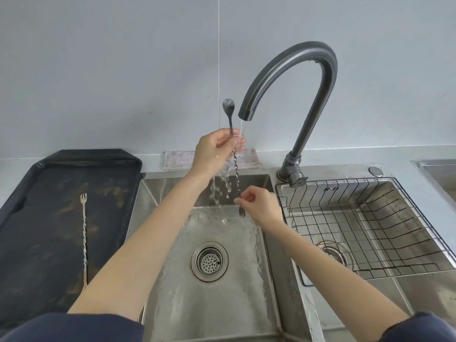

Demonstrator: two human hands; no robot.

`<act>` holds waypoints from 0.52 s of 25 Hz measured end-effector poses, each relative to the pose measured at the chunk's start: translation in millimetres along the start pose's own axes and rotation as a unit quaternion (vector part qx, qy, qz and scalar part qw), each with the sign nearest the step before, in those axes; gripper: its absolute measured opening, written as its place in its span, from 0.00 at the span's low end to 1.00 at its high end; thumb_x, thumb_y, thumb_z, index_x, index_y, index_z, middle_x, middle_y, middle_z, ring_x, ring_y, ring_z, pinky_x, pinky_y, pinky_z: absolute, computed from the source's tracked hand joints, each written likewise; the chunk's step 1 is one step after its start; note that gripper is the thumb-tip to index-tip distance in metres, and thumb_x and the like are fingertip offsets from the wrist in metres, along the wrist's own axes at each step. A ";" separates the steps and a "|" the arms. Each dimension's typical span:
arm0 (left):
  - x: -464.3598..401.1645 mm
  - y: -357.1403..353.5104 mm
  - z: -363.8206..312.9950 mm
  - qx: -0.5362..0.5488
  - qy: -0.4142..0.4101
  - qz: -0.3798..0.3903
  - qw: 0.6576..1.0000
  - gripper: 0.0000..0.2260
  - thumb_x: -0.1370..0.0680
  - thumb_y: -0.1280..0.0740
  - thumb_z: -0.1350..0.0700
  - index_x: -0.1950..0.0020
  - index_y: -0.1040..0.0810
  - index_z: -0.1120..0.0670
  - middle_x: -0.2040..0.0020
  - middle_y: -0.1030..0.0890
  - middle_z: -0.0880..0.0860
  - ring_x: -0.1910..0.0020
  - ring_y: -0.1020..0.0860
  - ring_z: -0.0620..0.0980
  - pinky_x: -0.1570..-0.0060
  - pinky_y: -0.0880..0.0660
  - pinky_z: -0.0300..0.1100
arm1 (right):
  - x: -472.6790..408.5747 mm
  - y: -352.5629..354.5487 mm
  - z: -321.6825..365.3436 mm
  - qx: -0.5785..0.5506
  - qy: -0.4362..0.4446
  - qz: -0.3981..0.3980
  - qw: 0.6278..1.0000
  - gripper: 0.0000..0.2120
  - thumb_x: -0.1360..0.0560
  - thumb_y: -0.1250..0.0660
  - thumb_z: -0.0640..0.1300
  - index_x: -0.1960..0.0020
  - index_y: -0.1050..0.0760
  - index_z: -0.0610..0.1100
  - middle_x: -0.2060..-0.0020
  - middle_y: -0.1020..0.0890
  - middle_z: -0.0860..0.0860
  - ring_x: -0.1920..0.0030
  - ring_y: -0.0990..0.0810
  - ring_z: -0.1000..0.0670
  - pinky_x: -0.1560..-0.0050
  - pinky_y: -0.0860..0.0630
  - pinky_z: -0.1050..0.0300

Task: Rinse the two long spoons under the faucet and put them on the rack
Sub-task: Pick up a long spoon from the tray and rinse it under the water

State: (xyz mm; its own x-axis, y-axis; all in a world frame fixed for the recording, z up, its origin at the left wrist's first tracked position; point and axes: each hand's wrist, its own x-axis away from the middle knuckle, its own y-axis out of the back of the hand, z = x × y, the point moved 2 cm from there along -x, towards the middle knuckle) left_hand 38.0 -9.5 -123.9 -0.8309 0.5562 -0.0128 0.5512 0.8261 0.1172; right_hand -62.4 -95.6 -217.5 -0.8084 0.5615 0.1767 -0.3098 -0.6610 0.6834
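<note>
I hold one long twisted-handle spoon (236, 166) nearly upright over the left sink basin, bowl end up beside the faucet spout (246, 114). My left hand (214, 151) grips its upper shaft where the running water strikes my fingers. My right hand (260, 203) pinches the lower shaft just above the small fork tip. Water splashes down from my left hand into the basin. The second long spoon (84, 239) lies on the dark tray (37, 262) at the left, fork end pointing away from me. The wire rack (370, 233) sits in the right basin with nothing in it.
The left sink basin (249, 292) has a round drain strainer (209, 261) at its middle. A folded cloth (176, 160) lies on the ledge behind the sink. The faucet base (293, 171) stands between the two basins. A grey wall is behind.
</note>
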 end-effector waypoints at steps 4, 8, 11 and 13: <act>-2.7 12.8 0.8 0.022 0.013 -0.033 0.999 0.06 0.22 0.40 0.59 0.51 0.23 0.53 0.60 0.19 0.45 0.68 0.20 0.32 0.57 0.26 0.31 | -11.5 27.0 23.5 -0.024 0.038 -0.055 0.997 0.08 0.27 0.30 0.46 0.54 0.20 0.42 0.62 0.20 0.51 0.58 0.23 0.52 0.54 0.26 0.56; -1.7 26.6 1.4 0.097 0.055 -0.077 0.991 0.05 0.22 0.38 0.56 0.54 0.23 0.51 0.59 0.19 0.46 0.67 0.19 0.34 0.56 0.26 0.32 | -18.7 48.5 49.7 -0.061 0.083 -0.099 0.990 0.07 0.27 0.31 0.45 0.53 0.19 0.42 0.57 0.15 0.45 0.57 0.21 0.50 0.53 0.25 0.56; 0.6 37.9 7.9 0.140 0.087 -0.102 0.981 0.06 0.22 0.38 0.55 0.58 0.23 0.51 0.59 0.18 0.47 0.67 0.18 0.36 0.57 0.26 0.33 | -19.6 57.9 64.2 -0.049 0.121 -0.111 0.985 0.08 0.26 0.32 0.44 0.50 0.18 0.43 0.55 0.14 0.45 0.58 0.22 0.53 0.56 0.26 0.59; 3.0 44.9 14.7 0.171 0.107 -0.107 0.974 0.07 0.22 0.38 0.55 0.59 0.23 0.51 0.59 0.19 0.48 0.67 0.18 0.37 0.57 0.25 0.33 | -19.4 59.7 70.0 -0.014 0.143 -0.110 0.984 0.08 0.25 0.33 0.45 0.49 0.18 0.44 0.55 0.14 0.45 0.56 0.19 0.49 0.53 0.22 0.54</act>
State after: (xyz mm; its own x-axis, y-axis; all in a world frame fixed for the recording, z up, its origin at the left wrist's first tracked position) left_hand 61.5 30.6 -133.3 -0.9059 0.3672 0.2110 0.3266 0.9229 -0.2041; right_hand -30.2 -111.1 -130.6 -0.8267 0.5325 -0.1817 -0.5031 -0.5550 0.6625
